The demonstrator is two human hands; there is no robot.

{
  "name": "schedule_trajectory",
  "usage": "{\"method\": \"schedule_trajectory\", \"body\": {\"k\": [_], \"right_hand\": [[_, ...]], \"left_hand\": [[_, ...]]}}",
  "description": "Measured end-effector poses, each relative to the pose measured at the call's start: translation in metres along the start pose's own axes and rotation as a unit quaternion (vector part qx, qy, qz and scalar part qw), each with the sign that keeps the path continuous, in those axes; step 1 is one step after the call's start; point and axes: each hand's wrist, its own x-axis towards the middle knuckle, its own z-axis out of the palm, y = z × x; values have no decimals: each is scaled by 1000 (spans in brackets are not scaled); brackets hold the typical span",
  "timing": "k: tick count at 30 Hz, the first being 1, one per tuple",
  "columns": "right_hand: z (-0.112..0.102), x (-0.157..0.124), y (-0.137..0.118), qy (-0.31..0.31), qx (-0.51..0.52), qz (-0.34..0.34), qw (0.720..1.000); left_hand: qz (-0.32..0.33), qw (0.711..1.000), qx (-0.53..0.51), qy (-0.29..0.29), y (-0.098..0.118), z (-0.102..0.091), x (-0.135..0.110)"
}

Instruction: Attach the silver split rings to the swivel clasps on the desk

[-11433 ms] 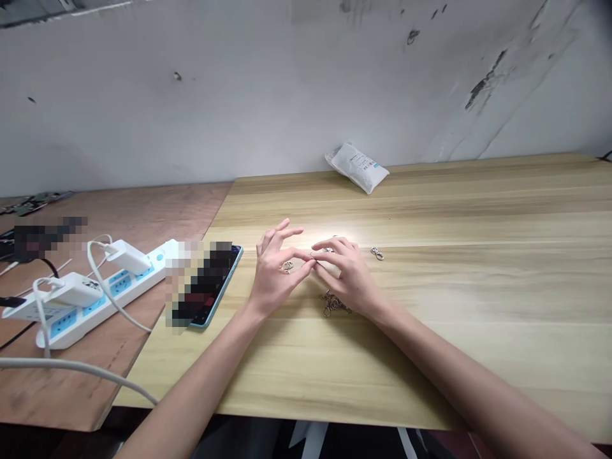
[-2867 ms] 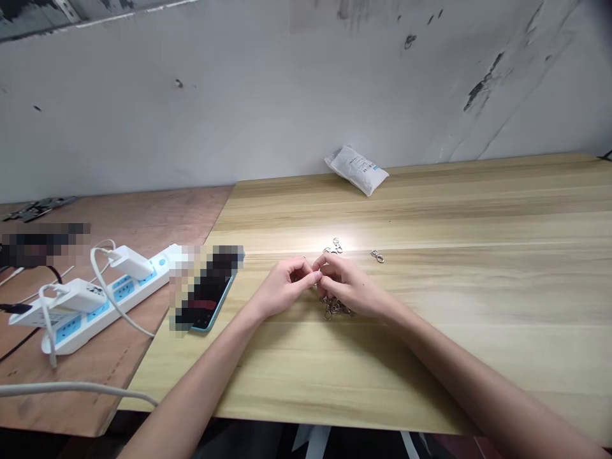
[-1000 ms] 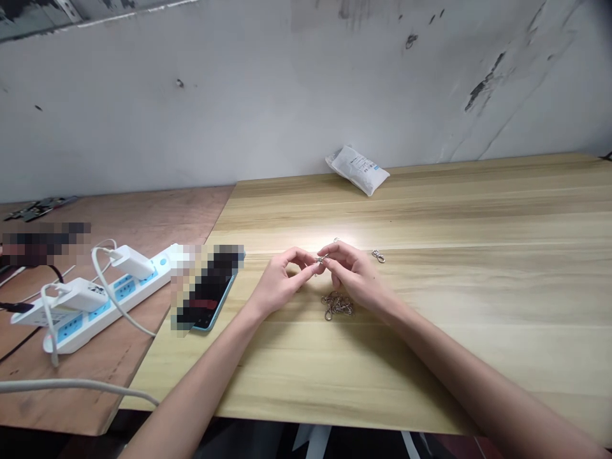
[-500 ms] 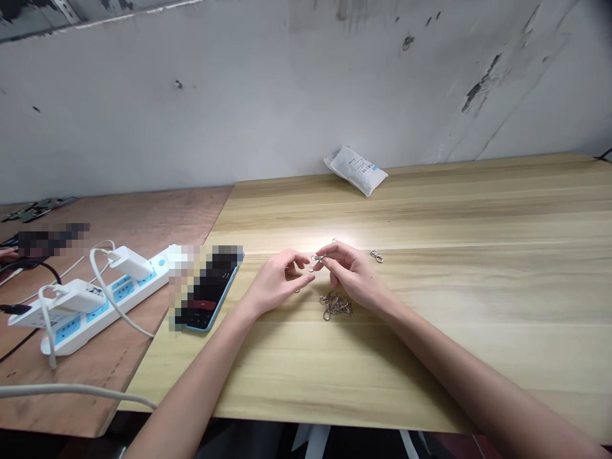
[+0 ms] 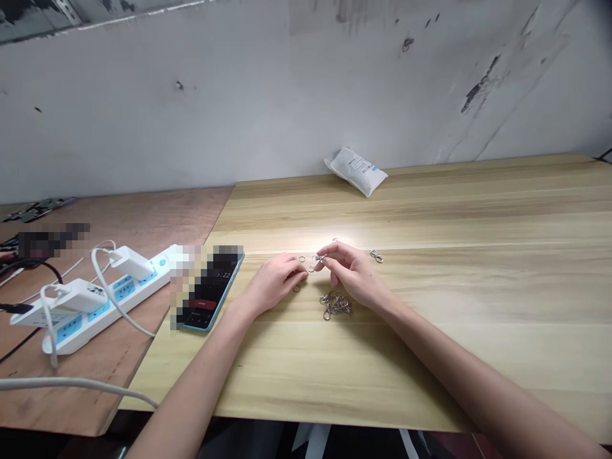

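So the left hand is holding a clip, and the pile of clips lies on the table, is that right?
Not quite: the head view shows the right hand holding the clip. The pile of clips does lie on the table.

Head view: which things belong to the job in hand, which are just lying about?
Likely in use: metal clasp in the right hand; loose rings by the left hand; clasp pile; lone clasp.

Apparently lying about: phone; power strip; chargers; white packet, contents hidden.
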Motion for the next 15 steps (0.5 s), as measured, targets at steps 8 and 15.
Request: {"method": "schedule_trajectory", "body": {"k": [8, 15], "right_hand": [[0, 1, 6, -21, 12, 17, 1000], [1, -1, -1, -35, 8, 8, 999]], "left_hand": [[-69, 977, -189, 74, 14, -5, 2], [-99, 960, -241, 104, 15, -2, 2]]}}
